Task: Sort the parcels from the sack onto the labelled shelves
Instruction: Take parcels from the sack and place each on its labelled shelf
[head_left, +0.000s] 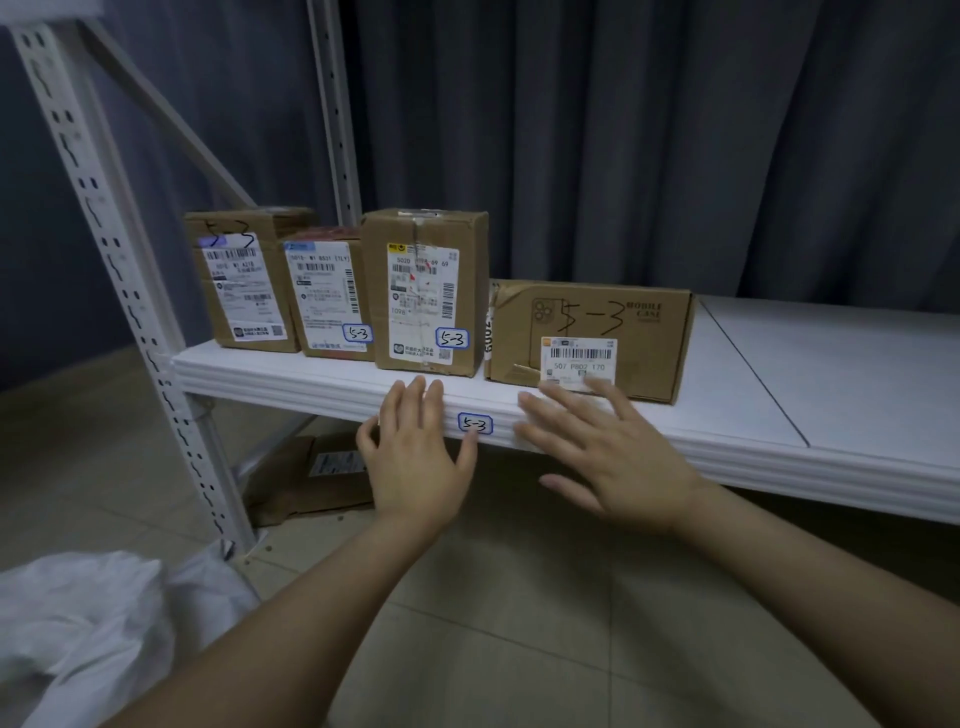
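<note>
Four cardboard parcels lined up at the left end of the white shelf (779, 395): left box (239, 280), second box (327, 296), tall box (423, 291), then flat box (587, 332) lying long-side down to the right. All marked 5-3, same as the tag (475, 424) on the shelf's near edge, so sorted right by the look of it. Sack (93, 623) slumped on the floor, near left, white and crumpled, contents hidden. Spare box (311, 478) flat on the floor under the shelf.

Handling guess: plain corrugated card, stiff, taped, not slippery for bare hands. Probably light-ish, going by the phone-case print on flat box, but no sure way of telling weight. Best held by two opposite side faces, or one palm under and one on top for flat box. Not by the paper labels, and not by its ragged left end. Tippy-looking tall box, so a low grip there.

Hands: both reaching forward from near, palms down, fingers straight and spread, holding nothing. Left hand (415, 457) over the shelf's near edge, fingertips just short of tall box, little finger right beside the tag. Right hand (608, 452) a bit farther in, fingertips at flat box's white label. Touching or only hovering, can't tell. Forearms bare, angled in from near.
</note>
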